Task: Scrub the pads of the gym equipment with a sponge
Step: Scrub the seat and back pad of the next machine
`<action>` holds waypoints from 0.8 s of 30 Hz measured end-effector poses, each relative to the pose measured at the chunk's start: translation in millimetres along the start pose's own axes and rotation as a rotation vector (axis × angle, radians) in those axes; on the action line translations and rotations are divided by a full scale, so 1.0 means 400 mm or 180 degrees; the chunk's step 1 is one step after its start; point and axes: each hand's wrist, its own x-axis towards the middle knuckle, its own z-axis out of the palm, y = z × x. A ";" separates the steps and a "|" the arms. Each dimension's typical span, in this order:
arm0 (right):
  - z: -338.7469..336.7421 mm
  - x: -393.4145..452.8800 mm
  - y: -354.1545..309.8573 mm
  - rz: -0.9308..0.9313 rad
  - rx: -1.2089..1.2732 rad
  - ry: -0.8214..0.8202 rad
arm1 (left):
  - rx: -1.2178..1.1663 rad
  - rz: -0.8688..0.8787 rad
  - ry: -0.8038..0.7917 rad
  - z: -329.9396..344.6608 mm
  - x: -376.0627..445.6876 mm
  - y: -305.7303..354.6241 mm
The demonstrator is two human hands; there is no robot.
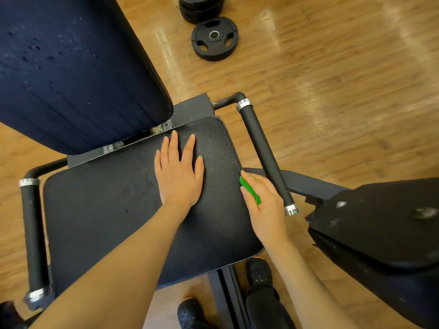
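Observation:
A black seat pad (114, 210) of a gym machine fills the middle of the view, with a dark blue back pad (71, 67) rising behind it, dotted with drops. My left hand (179, 173) lies flat on the seat pad, fingers straight and spread. My right hand (263, 205) grips a green sponge (249, 189) against the seat pad's right edge; most of the sponge is hidden under the fingers.
Black grip handles with chrome ends stand on the right (266, 157) and left (32, 233) of the seat. Another black pad (380, 229) is at the right. Weight plates (214, 38) lie on the wooden floor behind. My shoes (259, 271) are below the seat.

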 end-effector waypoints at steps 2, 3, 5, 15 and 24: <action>-0.005 -0.030 0.006 0.0080 -0.0087 -0.0077 | 0.0040 -0.0012 -0.0039 0.000 0.000 0.002; -0.006 -0.033 0.007 0.0115 -0.0125 -0.0128 | 0.0052 -0.0015 -0.0060 -0.001 0.001 0.003; -0.008 -0.025 0.008 0.0167 -0.0118 -0.0178 | 0.0041 -0.0011 -0.0118 -0.007 0.001 0.008; -0.006 -0.028 0.012 0.0177 0.0125 -0.0025 | 0.0168 0.0207 -0.0289 0.012 -0.258 0.038; -0.047 -0.151 0.050 -0.0023 0.0043 0.0035 | 0.0191 0.0175 -0.0183 0.033 -0.294 0.050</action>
